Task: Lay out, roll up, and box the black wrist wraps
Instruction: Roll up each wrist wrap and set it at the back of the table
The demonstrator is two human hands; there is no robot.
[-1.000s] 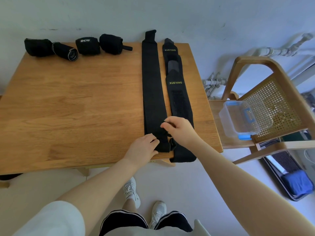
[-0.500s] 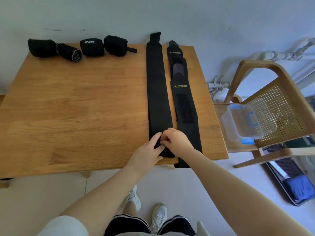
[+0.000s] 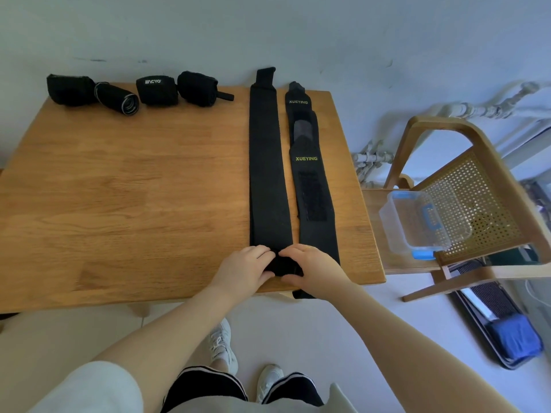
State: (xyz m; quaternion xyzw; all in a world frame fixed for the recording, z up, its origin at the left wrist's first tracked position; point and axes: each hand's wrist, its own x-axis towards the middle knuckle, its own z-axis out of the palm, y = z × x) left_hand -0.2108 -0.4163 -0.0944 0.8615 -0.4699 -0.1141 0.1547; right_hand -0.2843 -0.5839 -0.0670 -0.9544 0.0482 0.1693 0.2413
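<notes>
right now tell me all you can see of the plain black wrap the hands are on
The plain black wrap is a long flat fabric strip with no lettering, laid lengthwise across the wooden table, its narrow tab overhanging the far edge. The near end is bunched into a small roll, gripped by the left hand and right hand. The XUEYING wrap lies alongside.

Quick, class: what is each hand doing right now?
Left hand: fingers curled on the rolled near end of the plain black wrap.
Right hand: grips the same roll from the other side.

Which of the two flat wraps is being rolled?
The plain wrap, left of the XUEYING-lettered wrap; both hands, left hand and right hand, curl its near end.
</notes>
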